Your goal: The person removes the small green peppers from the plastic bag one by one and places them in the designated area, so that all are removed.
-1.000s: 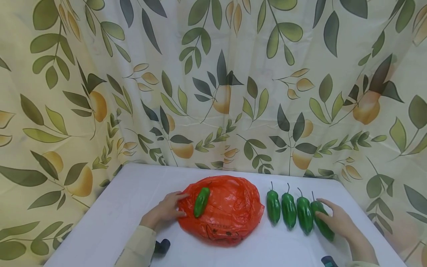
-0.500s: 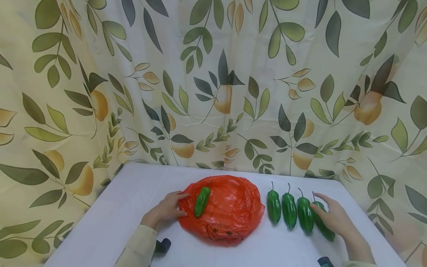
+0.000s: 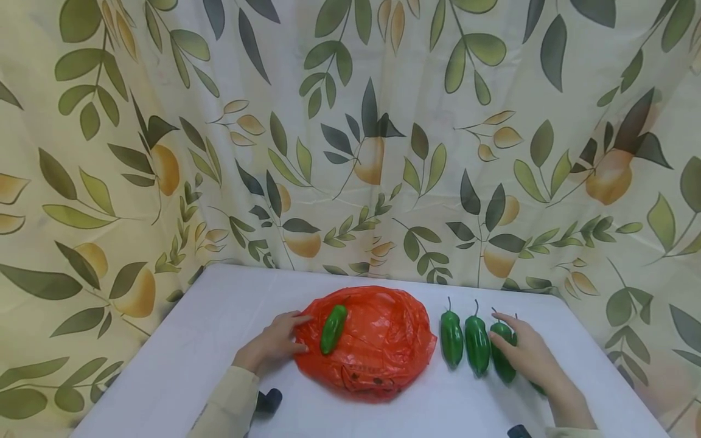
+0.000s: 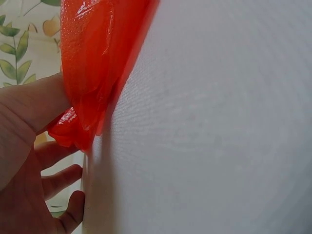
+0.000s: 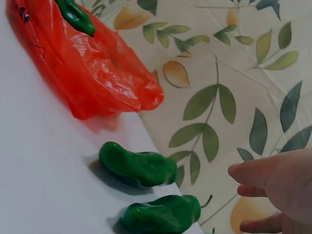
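A crumpled red plastic bag [image 3: 389, 340] lies mid-table with one green chili pepper [image 3: 333, 330] on its left part. My left hand [image 3: 276, 344] holds the bag's left edge; in the left wrist view the bag [image 4: 97, 58] runs between thumb and index finger. Right of the bag, several green peppers lie in a row. My right hand [image 3: 531, 356], thumb and fingers apart, hovers at the third pepper [image 3: 501, 364]. It hides most of the rightmost pepper [image 3: 538, 387]. The two left peppers [image 3: 451, 339] show fully. In the right wrist view nothing sits between the right hand's [image 5: 282, 190] visible fingers.
The white table [image 3: 230, 316] meets a leaf-and-fruit patterned curtain [image 3: 350, 134] at its back and sides. Dark wrist-worn devices [image 3: 268, 401] show beside both forearms.
My right hand has moved left, from the rightmost pepper to the third one in the row. The peppers, the bag and my left hand have stayed in place.
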The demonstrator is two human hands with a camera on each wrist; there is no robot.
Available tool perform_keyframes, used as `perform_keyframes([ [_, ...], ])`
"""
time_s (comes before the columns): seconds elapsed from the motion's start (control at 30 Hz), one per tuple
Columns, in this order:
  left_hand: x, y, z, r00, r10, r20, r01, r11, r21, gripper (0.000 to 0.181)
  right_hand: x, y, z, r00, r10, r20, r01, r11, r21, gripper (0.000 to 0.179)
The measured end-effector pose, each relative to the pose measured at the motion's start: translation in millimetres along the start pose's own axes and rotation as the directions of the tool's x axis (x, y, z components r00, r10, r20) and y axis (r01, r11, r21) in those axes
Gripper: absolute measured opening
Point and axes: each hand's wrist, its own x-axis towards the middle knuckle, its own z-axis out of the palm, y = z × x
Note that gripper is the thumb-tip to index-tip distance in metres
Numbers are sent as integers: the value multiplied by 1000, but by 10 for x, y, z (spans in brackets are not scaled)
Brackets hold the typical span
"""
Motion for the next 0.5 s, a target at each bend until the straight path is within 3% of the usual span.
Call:
perform_keyframes([
  [0.37,-1,22,-1,1000,19,-4,-19,1000,25,69,-14,-260,159,998,-57,3,57,998,-24,60],
  [0.5,-2,12,11,1000,0,-2,0,1000,21,69,-25,-359,244,997,-65,29,66,998,-22,61],
])
